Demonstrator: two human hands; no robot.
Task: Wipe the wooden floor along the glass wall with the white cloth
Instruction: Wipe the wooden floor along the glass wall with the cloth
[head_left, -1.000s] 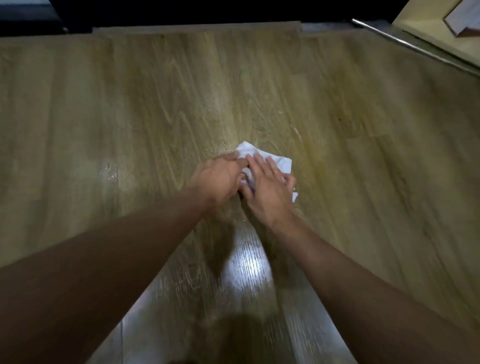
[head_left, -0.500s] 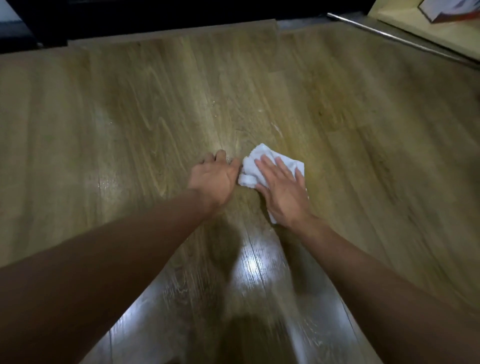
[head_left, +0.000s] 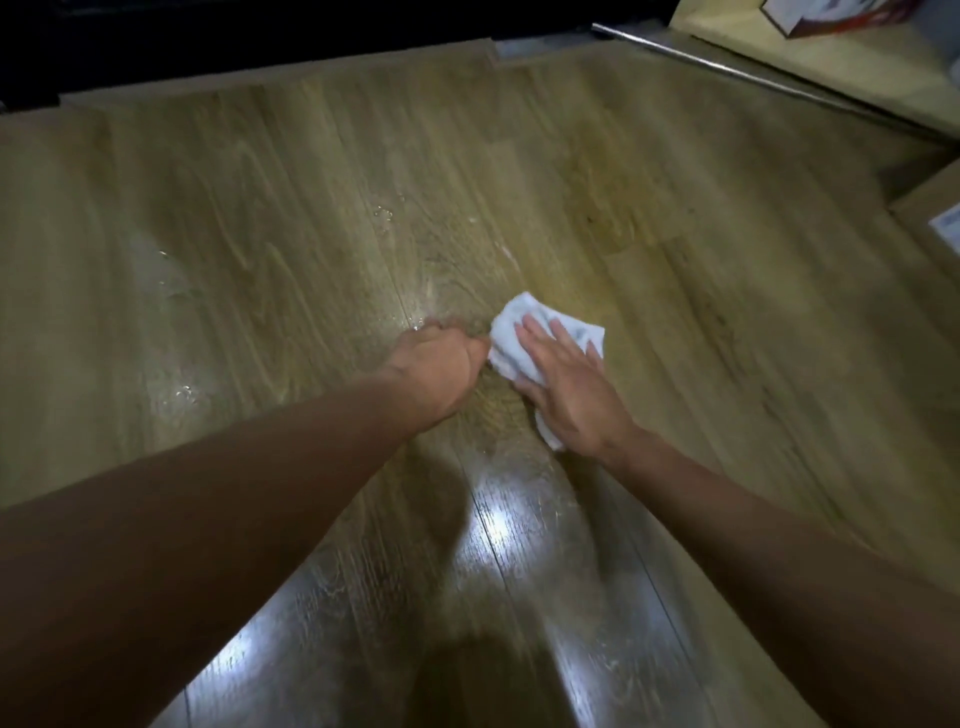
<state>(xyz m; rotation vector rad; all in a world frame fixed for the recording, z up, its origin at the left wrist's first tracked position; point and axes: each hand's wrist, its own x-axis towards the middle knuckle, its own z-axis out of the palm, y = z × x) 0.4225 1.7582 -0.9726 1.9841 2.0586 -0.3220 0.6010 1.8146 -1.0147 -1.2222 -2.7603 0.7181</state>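
Observation:
The crumpled white cloth (head_left: 511, 325) lies on the wooden floor (head_left: 675, 291), about mid-frame. My right hand (head_left: 569, 387) presses flat on the cloth with straight, spread fingers and covers most of it. My left hand (head_left: 439, 364) rests on the floor just left of the cloth, its fingers bent down onto the boards and its thumb side touching the cloth's edge. It holds nothing that I can see. The dark base of the glass wall (head_left: 260, 36) runs along the top of the view, well beyond both hands.
Water drops (head_left: 384, 213) sit ahead of the hands, and a wet smear (head_left: 156, 270) shines at the left. A metal rail (head_left: 727, 65) crosses the top right. A cardboard box (head_left: 930, 223) stands at the right edge. Lamp glare (head_left: 493, 525) marks the near boards.
My left hand has come off the cloth and now rests on the floor beside it. My right hand has slid the cloth a little to the right.

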